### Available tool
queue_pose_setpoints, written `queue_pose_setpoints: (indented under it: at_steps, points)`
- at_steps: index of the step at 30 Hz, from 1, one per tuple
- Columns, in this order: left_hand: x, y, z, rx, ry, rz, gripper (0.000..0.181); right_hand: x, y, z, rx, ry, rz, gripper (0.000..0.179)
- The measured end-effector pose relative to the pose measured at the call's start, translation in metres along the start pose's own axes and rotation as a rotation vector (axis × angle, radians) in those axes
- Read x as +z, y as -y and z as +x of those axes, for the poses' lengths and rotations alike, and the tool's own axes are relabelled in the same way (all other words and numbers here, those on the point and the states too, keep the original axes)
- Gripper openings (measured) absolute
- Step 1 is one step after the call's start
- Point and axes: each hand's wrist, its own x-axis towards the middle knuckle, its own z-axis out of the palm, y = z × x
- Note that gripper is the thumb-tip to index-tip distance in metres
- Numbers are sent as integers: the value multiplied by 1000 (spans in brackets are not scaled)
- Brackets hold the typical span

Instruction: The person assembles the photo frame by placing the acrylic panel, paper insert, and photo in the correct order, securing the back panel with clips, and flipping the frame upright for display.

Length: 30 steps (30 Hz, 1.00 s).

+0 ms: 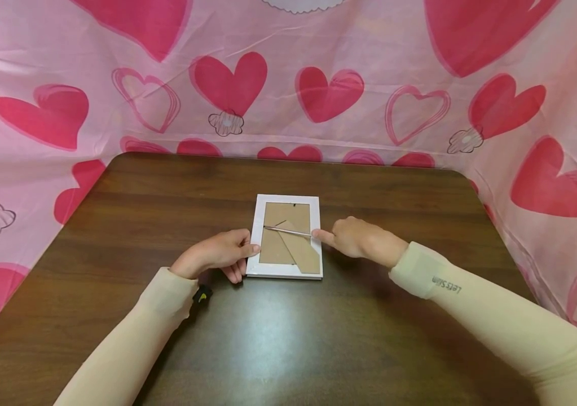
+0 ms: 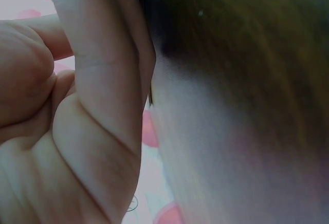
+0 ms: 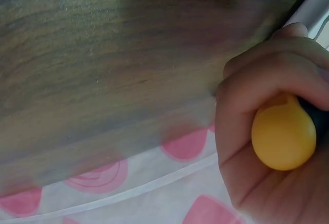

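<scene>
A white picture frame (image 1: pixel 288 270) lies face down on the table, its brown backing board (image 1: pixel 274 248) and slanting easel stand (image 1: pixel 302 251) showing. My left hand (image 1: pixel 219 251) grips the frame's left edge, thumb on top and the other fingers at the side. In my right hand (image 1: pixel 364 239) is a screwdriver; its yellow handle end (image 3: pixel 284 134) pokes out of the curled fingers in the right wrist view. The metal shaft (image 1: pixel 290 231) crosses over the backing, its tip at the inner left edge of the frame. A small dark tab (image 1: pixel 295 204) shows at the backing's top.
The dark brown wooden table (image 1: pixel 278 344) carries the frame near its middle. Behind and at both sides hangs a pink cloth (image 1: pixel 278 129) with red hearts. A black band with a yellow mark (image 1: pixel 202 295) is at the left wrist.
</scene>
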Motion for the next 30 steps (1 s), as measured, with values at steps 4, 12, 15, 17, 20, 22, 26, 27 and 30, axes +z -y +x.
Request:
queue_pose_setpoints:
  at_steps: [4, 12, 15, 17, 20, 22, 26, 27, 30]
  points:
    - [0, 1, -1, -6, -4, 3, 29, 4, 0, 1, -12, 0, 2, 71]
    - [0, 1, -2, -1, 4, -14, 29, 4, 2, 0, -6, 5, -2, 72]
    - [0, 1, -3, -4, 4, -22, 29, 2, 3, 0, -2, 8, -2, 72]
    - [0, 1, -3, -2, 2, -20, 29, 1, 3, -1, 1, 17, 4, 72]
    - [-1, 0, -3, 1, -3, -22, 29, -1, 4, -1, 11, 48, 23, 74]
    - [-1, 0, -2, 6, -2, -18, 29, -2, 3, -1, 22, 79, 39, 76]
    - [-2, 1, -1, 5, -1, -23, 29, -5, 2, 0, 42, 143, 79, 80]
    - [-1, 1, -1, 5, 0, -24, 29, -5, 1, 0, 47, 157, 89, 81]
    - [-1, 0, -1, 7, 1, -23, 29, -5, -1, 1, 50, 188, 114, 84]
